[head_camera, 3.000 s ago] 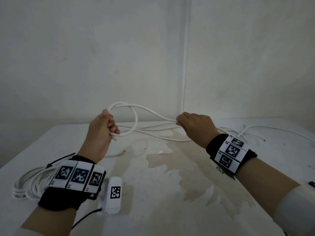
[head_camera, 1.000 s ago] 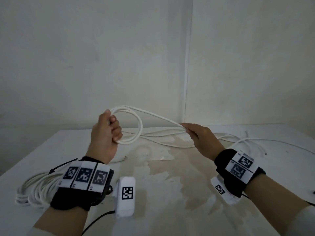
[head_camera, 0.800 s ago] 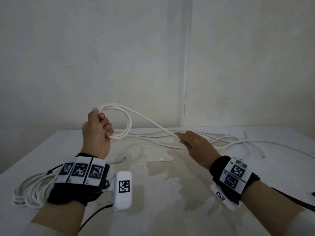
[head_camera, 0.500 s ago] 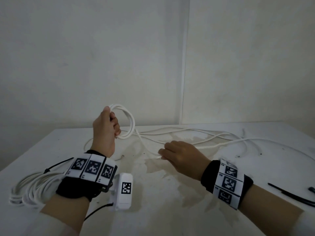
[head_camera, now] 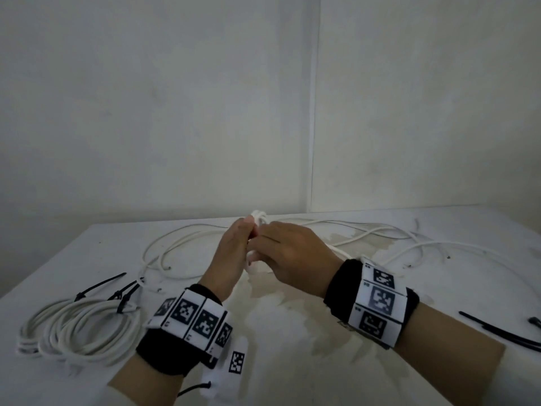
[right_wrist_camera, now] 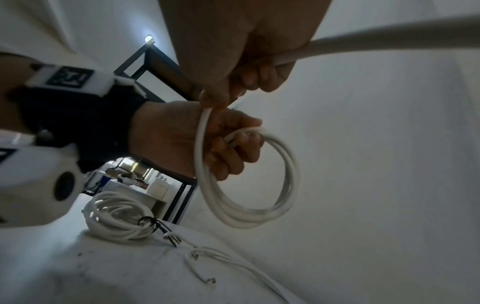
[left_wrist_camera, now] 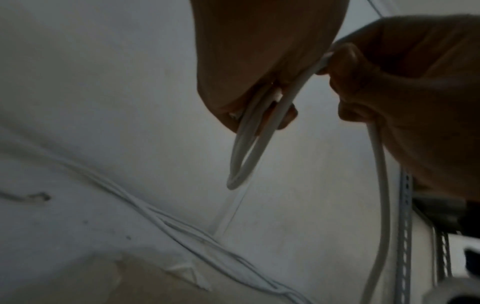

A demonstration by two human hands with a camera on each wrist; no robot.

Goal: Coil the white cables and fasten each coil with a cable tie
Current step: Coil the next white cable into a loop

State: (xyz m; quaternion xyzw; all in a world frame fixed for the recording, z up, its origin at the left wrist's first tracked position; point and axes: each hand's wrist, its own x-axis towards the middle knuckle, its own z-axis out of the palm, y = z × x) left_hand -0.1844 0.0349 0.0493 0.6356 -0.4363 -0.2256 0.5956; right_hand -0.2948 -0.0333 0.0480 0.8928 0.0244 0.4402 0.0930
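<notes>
Both hands meet above the middle of the white table (head_camera: 87,259). My left hand (head_camera: 238,244) grips a small coil of white cable (right_wrist_camera: 246,197); its loops hang below the curled fingers (left_wrist_camera: 246,148). My right hand (head_camera: 272,250) pinches the running strand (right_wrist_camera: 389,39) right against the coil, touching the left hand. The rest of this cable (head_camera: 380,232) trails loose over the table's back right. In the head view only the coil's top (head_camera: 259,214) shows above the fingers.
A finished white coil (head_camera: 82,326) bound with black cable ties (head_camera: 123,294) lies at the near left. Another loose white cable (head_camera: 175,247) curves on the table behind it. Spare black cable ties (head_camera: 497,332) lie at the right edge. Walls close off the back.
My right hand has swung in from the right with the strand and now meets the left hand, laying another loop on the coil. Both hands have dropped lower and nearer.
</notes>
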